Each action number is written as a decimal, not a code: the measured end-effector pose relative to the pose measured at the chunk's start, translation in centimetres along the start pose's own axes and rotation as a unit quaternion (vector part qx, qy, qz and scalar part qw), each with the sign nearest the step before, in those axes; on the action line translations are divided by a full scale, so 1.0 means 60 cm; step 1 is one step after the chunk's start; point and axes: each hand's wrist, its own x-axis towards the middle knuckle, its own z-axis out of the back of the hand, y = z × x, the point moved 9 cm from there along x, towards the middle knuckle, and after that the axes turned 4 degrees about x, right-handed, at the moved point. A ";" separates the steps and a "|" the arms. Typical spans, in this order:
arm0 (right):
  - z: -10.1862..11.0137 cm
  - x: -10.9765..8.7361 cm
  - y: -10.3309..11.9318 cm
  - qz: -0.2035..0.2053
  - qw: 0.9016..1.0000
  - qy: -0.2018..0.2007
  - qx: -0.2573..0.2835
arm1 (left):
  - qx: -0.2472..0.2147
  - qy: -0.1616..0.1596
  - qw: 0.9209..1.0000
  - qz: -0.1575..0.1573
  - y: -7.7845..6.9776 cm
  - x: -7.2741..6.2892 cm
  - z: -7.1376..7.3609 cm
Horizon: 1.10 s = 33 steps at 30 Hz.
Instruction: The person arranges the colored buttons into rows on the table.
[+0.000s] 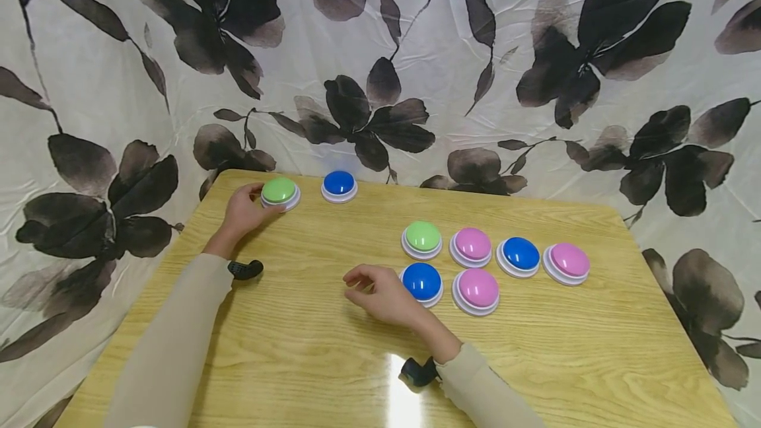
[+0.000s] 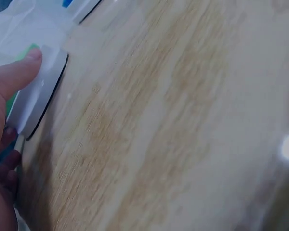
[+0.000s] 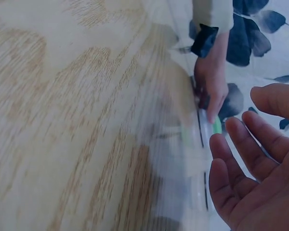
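Note:
At the table's back left corner my left hand [image 1: 245, 209] holds a green push button [image 1: 278, 190] by its white round base. The left wrist view shows the thumb along one side of the white base [image 2: 41, 96], with other fingers below it. A blue push button [image 1: 339, 183] sits just right of the green one, near the back edge. My right hand [image 1: 383, 296] hovers over the middle of the table, fingers loosely bent and holding nothing. It partly covers another blue push button [image 1: 423, 281]. In the right wrist view its palm [image 3: 265, 192] shows nothing in it.
Right of centre stand a second green button [image 1: 423, 236], three pink buttons, one of them [image 1: 479, 288] in the front row, and a further blue button [image 1: 520, 253]. The wooden table [image 1: 309, 362] ends at the back against a flower-patterned cloth [image 1: 368, 38].

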 end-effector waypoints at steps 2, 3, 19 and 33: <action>-0.001 0.001 -0.001 0.001 1.000 0.001 0.001 | 0.006 0.004 1.000 0.000 0.001 0.004 -0.002; -0.002 0.002 -0.001 0.003 1.000 0.001 0.002 | 0.010 0.004 1.000 0.000 0.001 0.005 -0.002; -0.015 0.019 -0.003 -0.007 1.000 0.011 0.007 | 0.042 0.018 0.999 -0.002 -0.004 0.015 -0.012; -0.019 0.047 -0.005 0.002 1.000 -0.023 -0.006 | -0.013 0.030 0.999 -0.037 -0.005 -0.029 -0.009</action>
